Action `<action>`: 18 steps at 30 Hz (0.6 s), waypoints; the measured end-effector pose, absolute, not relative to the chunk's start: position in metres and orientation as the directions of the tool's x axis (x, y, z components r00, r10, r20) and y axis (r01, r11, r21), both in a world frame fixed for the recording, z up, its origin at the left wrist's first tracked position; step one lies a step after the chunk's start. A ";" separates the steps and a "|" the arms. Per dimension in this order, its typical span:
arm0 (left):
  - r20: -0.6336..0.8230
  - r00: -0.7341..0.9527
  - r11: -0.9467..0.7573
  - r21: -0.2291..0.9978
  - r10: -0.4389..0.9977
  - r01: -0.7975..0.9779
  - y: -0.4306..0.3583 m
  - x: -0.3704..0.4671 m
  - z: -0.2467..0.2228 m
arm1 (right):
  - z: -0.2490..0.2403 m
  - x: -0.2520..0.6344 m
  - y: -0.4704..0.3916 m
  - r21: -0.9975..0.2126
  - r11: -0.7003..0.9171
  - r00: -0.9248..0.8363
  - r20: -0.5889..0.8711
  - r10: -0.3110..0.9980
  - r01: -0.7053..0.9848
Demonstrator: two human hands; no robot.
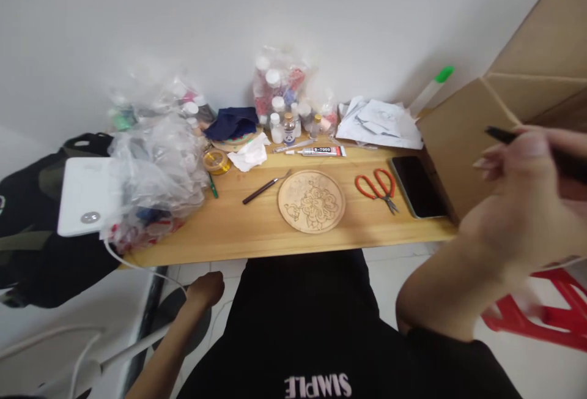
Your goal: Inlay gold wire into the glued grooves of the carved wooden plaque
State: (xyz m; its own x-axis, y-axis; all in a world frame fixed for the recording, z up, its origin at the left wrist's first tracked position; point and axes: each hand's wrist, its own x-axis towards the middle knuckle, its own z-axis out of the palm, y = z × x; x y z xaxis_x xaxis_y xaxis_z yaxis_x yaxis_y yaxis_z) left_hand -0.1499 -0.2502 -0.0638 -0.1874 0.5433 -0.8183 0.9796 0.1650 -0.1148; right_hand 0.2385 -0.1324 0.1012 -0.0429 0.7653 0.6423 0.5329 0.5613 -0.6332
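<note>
At the right, in front of the cardboard box, my right hand (527, 191) is raised and closed round a black pen-like stick (499, 135). Its tip points left; motion blur hides its exact kind. Below the table's front edge, my left hand (206, 289) hangs beside my lap, curled into a fist with nothing showing in it. A round wooden disc (312, 201) with a carved or drawn flower pattern lies on the table before me. Left of it rests a dark-handled craft knife or spatula (266, 187). Orange-handled scissors (378, 190) lie to its right.
A phone (419, 186) lies near the cardboard box (463, 136). Behind stand small bottles (288, 128), a glue tube (321, 151) and papers (378, 120). Plastic bags (156, 166) and a white device (85, 194) with a cable crowd the left. A red stool (545, 307) stands lower right.
</note>
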 end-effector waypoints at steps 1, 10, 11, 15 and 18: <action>-0.816 -0.162 0.138 -0.102 0.554 0.985 -0.248 -0.145 -0.054 | 0.092 0.230 -0.138 -0.642 0.551 -0.019 0.643 0.766 0.533; -0.251 0.555 -0.423 0.429 0.793 0.798 -0.188 -0.064 0.071 | 0.023 0.197 -0.127 -0.902 0.291 0.534 0.425 0.731 0.320; -0.104 0.570 -0.479 0.430 0.815 0.765 -0.170 -0.048 0.072 | 0.016 0.194 -0.125 -0.911 0.266 0.533 0.401 0.745 0.314; 0.161 0.584 -0.595 0.388 0.796 0.704 -0.099 -0.003 0.051 | -0.006 0.185 -0.135 -0.919 0.183 0.472 0.341 0.813 0.348; 0.225 0.640 -0.675 0.343 0.735 0.653 -0.071 -0.004 0.031 | -0.016 0.186 -0.151 -0.900 0.149 0.433 0.336 0.837 0.410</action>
State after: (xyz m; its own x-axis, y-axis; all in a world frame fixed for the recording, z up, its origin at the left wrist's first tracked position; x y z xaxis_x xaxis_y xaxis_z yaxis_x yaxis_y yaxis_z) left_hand -0.0036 -0.0705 0.0309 0.6402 0.7346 0.2248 0.6535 -0.6746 0.3434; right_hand 0.1858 -0.1512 -0.0159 0.4332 0.8365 0.3356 0.4099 0.1488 -0.8999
